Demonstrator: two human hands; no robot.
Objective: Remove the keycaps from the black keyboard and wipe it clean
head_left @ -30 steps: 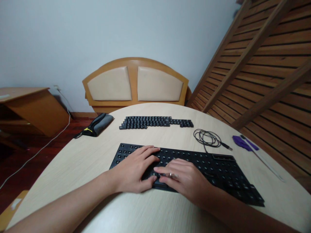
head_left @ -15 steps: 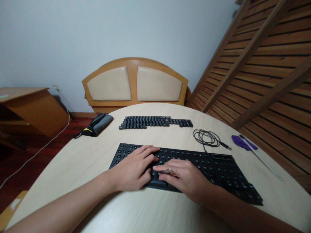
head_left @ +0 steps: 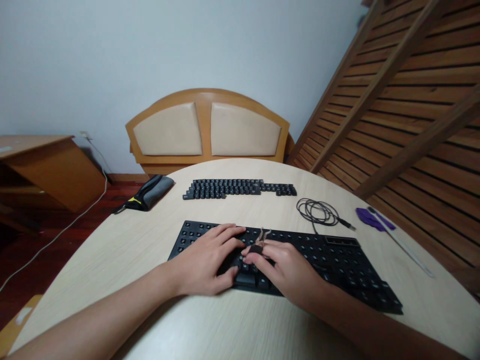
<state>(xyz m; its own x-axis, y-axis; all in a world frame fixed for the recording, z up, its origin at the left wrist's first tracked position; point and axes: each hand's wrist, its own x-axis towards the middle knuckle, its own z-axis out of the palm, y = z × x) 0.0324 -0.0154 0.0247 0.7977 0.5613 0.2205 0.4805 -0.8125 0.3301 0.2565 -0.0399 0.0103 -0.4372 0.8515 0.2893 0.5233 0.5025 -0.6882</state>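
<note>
A black keyboard (head_left: 337, 265) lies across the table in front of me, with many of its keycaps off and the switches showing. My left hand (head_left: 210, 257) rests flat on its left half, fingers spread and thumb near the front edge. Just to the right, my right hand (head_left: 287, 262) is closed over the middle keys. Between its thumb and fingers is a small keycap puller (head_left: 264, 234), its thin metal wires pointing up and away from me. A small dark piece (head_left: 256, 248) shows at the fingertips; whether it is a keycap or the puller's handle I cannot tell.
Rows of loose black keycaps (head_left: 225, 189) are laid out beyond the keyboard. A coiled USB cable (head_left: 318, 212) lies right of them. Further right are a purple cloth (head_left: 375, 220) and a thin brush (head_left: 405, 245). A dark grey pouch (head_left: 150, 192) sits at the left table edge.
My right hand has turned, so the puller's wires now point upward instead of right, and the dark piece shows at my fingertips. My left thumb has shifted slightly right.
</note>
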